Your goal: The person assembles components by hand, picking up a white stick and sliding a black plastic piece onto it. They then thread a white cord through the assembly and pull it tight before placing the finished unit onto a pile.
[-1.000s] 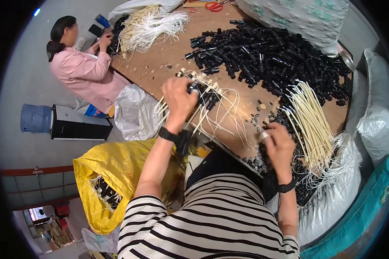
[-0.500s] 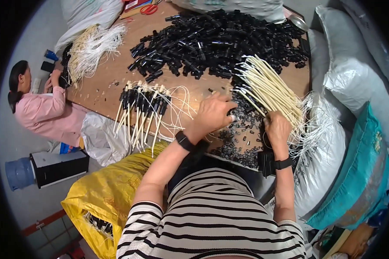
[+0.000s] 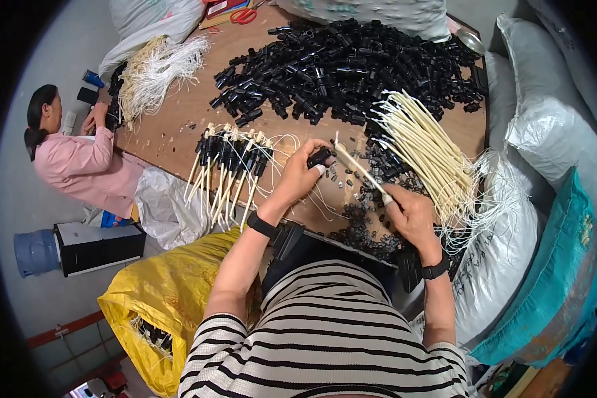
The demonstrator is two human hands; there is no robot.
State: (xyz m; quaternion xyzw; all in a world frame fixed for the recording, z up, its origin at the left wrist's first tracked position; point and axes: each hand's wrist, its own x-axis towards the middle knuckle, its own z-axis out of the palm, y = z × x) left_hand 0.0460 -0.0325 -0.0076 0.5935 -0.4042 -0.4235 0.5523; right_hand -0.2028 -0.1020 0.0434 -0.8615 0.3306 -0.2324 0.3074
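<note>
Between the thumb and fingers of my left hand (image 3: 300,174) is a short black plastic tube (image 3: 319,157). A slim cream rod (image 3: 359,167) with a thin pale tip is gripped near its lower end by my right hand (image 3: 414,215); it slants up and left, its tip close to the black tube but apart from it. Small dark clips (image 3: 368,212) lie scattered on the tabletop beneath both hands. Beyond my right hand rests a bundle of cream rods (image 3: 426,149) with white cords. Left of my left hand, several rods fitted with black tubes (image 3: 229,156) lie in a row.
A large heap of black tubes (image 3: 345,66) covers the table's (image 3: 172,109) far side. White sacks (image 3: 544,119) and a teal sack (image 3: 544,272) crowd the right. A yellow bag (image 3: 159,285) stands at lower left. A person in pink (image 3: 79,159) works at the left edge.
My left hand has drawn back left with a black tube now visible in it. My right hand has come away from the bundle with a single rod. The view has shifted slightly.
</note>
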